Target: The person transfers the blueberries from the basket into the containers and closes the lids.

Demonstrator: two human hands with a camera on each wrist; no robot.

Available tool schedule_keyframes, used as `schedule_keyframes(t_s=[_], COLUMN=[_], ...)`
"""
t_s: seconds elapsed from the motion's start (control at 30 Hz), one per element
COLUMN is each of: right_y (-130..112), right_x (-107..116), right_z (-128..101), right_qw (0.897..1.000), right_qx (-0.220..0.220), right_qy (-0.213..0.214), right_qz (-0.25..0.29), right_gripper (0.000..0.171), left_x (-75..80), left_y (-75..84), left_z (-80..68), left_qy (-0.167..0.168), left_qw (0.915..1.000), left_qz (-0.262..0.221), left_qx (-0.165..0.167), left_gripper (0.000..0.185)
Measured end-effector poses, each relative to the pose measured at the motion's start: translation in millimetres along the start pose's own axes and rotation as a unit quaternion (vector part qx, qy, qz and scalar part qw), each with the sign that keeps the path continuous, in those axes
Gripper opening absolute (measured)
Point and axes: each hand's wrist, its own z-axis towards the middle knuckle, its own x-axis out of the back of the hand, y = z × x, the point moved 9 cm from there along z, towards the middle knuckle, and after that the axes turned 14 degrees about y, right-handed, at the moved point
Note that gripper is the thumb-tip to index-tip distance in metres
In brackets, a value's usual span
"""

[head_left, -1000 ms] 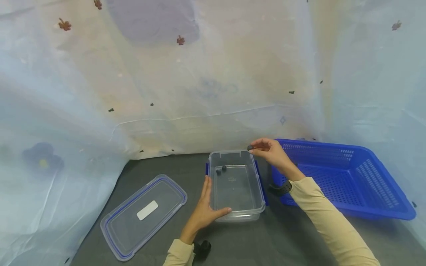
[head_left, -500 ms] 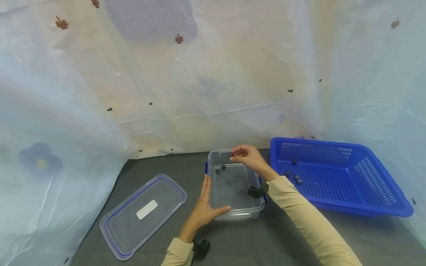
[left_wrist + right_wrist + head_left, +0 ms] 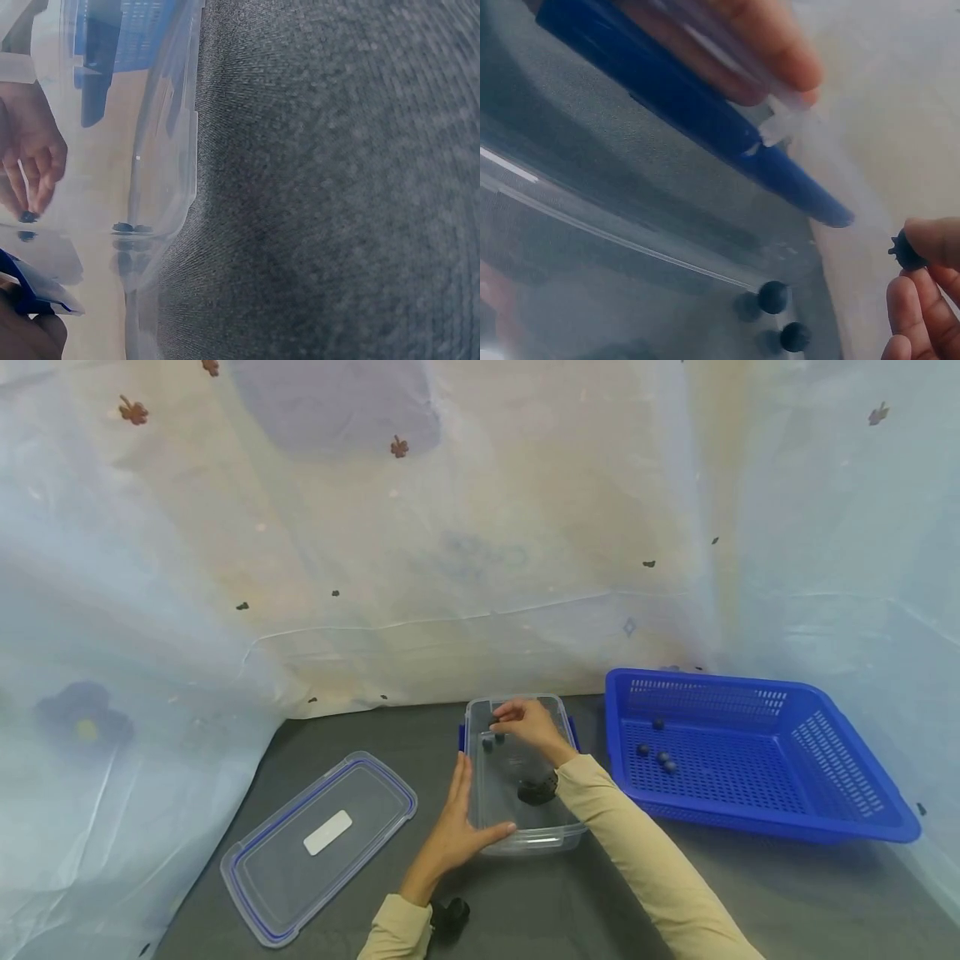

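Clear tub (image 3: 525, 839) | right hand (image 3: 529, 723) pinches blueberry (image 3: 909, 251) inside rim | left hand (image 3: 457, 835) fingers flat on wall

The left hand (image 3: 456, 831) lay flat with its fingers straight and its thumb spread out to the right. The right arm reached forward in a tan sleeve, a dark band at the wrist, and the right hand (image 3: 527, 727) had its fingertips (image 3: 922, 259) pinched together.

Dark grey table (image 3: 750, 893) under clear lid (image 3: 318, 843), clear box (image 3: 495, 810), blue basket (image 3: 847, 814)
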Motion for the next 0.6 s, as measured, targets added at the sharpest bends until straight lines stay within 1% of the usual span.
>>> schedule_keyframes(t_s=[0.23,0.33,0.43,0.6], right_y=[16,22,27,37], right_x=[-15,-19,-20,-19], right_z=[2,2,2,4], right_qw=[0.999,0.998,0.997,0.996], right_qx=[-0.030,-0.029,-0.018,-0.017], right_qy=[0.039,0.050,0.060,0.076], right_qz=[-0.023,-0.039,-0.050,-0.048], right_gripper=[0.022,0.022,0.022,0.022], left_x=[2.0,2.3,1.5,1.2], left_y=[1.8,2.3,1.9,0.3], left_z=[-0.3,-0.2,0.1,-0.2], left_qy=[0.004,0.005,0.002,-0.001], left_qw=[1.0000,0.9999,0.9999,1.0000], left_qz=[0.000,-0.002,-0.002,-0.005], left_qx=[-0.009,-0.012,-0.011,-0.004], left_gripper=[0.119,0.119,0.119,0.118])
